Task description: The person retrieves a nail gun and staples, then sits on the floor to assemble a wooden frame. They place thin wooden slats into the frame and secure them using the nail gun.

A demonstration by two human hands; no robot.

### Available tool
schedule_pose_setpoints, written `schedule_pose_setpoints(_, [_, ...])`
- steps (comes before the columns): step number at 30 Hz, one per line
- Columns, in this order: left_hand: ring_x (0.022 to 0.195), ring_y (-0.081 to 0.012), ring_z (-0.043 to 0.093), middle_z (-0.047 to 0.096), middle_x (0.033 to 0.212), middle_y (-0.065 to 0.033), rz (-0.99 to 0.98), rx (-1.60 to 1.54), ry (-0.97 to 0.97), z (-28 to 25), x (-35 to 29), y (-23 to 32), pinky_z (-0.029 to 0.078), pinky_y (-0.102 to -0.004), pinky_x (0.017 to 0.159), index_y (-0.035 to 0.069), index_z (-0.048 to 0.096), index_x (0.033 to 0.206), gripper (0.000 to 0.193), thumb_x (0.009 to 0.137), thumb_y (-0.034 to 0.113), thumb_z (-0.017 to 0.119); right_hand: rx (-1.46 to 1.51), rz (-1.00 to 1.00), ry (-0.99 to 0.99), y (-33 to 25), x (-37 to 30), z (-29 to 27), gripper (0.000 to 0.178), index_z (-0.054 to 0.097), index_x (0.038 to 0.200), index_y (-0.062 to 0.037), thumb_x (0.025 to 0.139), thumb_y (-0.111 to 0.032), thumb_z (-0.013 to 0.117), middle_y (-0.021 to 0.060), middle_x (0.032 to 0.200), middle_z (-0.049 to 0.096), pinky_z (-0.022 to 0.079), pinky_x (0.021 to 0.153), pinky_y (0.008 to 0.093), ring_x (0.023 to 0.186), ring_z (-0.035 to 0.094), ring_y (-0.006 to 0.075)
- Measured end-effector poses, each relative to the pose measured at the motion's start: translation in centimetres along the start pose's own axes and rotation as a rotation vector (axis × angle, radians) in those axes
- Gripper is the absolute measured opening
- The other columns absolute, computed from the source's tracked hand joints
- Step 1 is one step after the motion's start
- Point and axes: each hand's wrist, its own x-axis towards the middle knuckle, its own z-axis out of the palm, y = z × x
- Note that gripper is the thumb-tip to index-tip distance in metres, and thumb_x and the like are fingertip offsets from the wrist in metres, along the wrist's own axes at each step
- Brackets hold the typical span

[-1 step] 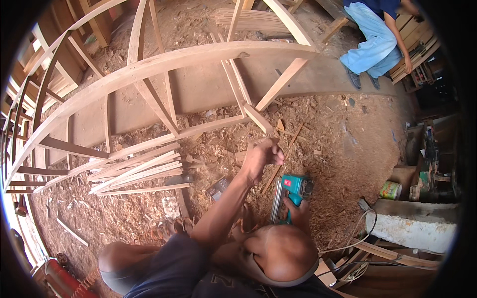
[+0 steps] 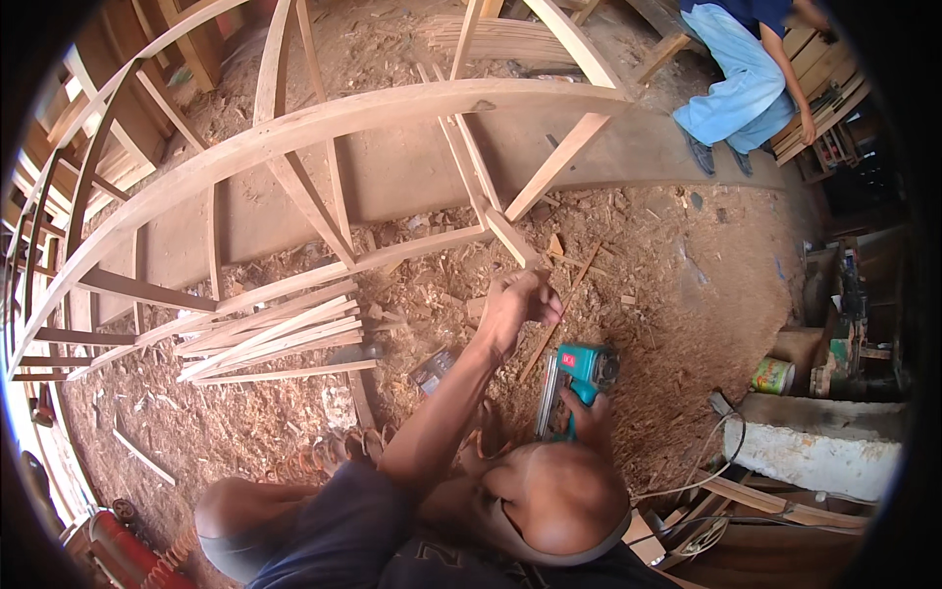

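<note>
Left hand (image 2: 518, 302) closes loosely on a thin wooden stick (image 2: 559, 312) above the sawdust floor (image 2: 687, 285) — right hand (image 2: 589, 412) grips the teal power tool (image 2: 585, 371), nearer, just right.

Your right hand (image 2: 589, 417) rests on a teal power tool (image 2: 584, 371) with a dark grey nose. Left of that tool, pale tan slats (image 2: 275, 339) lie on reddish-brown, sawdust-speckled floor (image 2: 677, 294). Right of the tool stands a green-and-yellow can (image 2: 772, 375); beyond, a person wears light blue trousers (image 2: 736, 88).
</note>
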Motion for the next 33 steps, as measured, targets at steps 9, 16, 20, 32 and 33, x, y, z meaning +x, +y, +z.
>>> schedule_pose_setpoints(9, [0.087, -0.0269, 0.064, 0.059, 0.106, -0.0189, -0.041, 0.178, 0.266, -4.0, 6.6, -0.1, 0.055, -0.044, 0.076, -0.006, 0.046, 0.133, 0.078, 0.091, 0.058, 0.063, -0.048, 0.011, -0.048, 1.5, 1.8, 0.8, 0.026, 0.066, 0.076, -0.0011, 0.088, -0.023, 0.075, 0.0054, 0.055, 0.059, 0.043, 0.046, 0.0327, 0.045, 0.057, 0.0156])
schedule_pose_setpoints(16, [0.123, -0.0416, 0.053, 0.046, 0.14, -0.0272, 0.37, 1.195, 0.524, -7.1, 9.7, -4.2, 0.049, -0.0533, 0.098, 0.006, 0.045, 0.141, 0.077, 0.078, 0.03, 0.082, 0.025, 0.011, -0.086, 2.9, 2.1, 0.2, 0.032, 0.064, 0.071, -0.0013, 0.087, -0.026, 0.076, 0.0056, 0.055, 0.059, 0.043, 0.047, 0.0333, 0.046, 0.057, 0.0157])
schedule_pose_setpoints(20, [0.131, -0.0373, 0.048, 0.048, 0.146, -0.0152, 0.37, 1.64, 0.404, -9.7, 11.2, -5.8, 0.044, -0.0541, 0.104, 0.027, 0.05, 0.145, 0.06, 0.089, 0.027, 0.07, 0.035, 0.023, -0.074, 3.2, 2.3, -0.1, 0.031, 0.062, 0.07, -0.0015, 0.088, -0.024, 0.075, 0.0055, 0.054, 0.058, 0.043, 0.046, 0.033, 0.046, 0.058, 0.0157])
schedule_pose_setpoints(32, [0.133, -0.0268, 0.05, 0.058, 0.138, -0.0125, 0.495, 2.263, -0.092, -11.5, 13.2, -7.5, 0.024, -0.0562, 0.117, 0.011, 0.055, 0.138, 0.042, 0.104, 0.021, 0.031, 0.123, 0.036, -0.091, 3.4, 2.7, 0.2, 0.029, 0.06, 0.071, -0.0038, 0.089, -0.02, 0.075, 0.0037, 0.054, 0.057, 0.042, 0.041, 0.0326, 0.042, 0.055, 0.0138])
schedule_pose_setpoints(33, [0.128, -0.0266, 0.054, 0.06, 0.134, -0.0126, 0.489, 2.195, -0.099, -11.1, 12.8, -7.2, 0.026, -0.0551, 0.116, 0.01, 0.056, 0.135, 0.04, 0.104, 0.019, 0.032, 0.121, 0.032, -0.092, 3.6, 2.7, 0.3, 0.028, 0.06, 0.071, -0.0039, 0.089, -0.02, 0.075, 0.0037, 0.055, 0.056, 0.042, 0.041, 0.0327, 0.042, 0.055, 0.014])
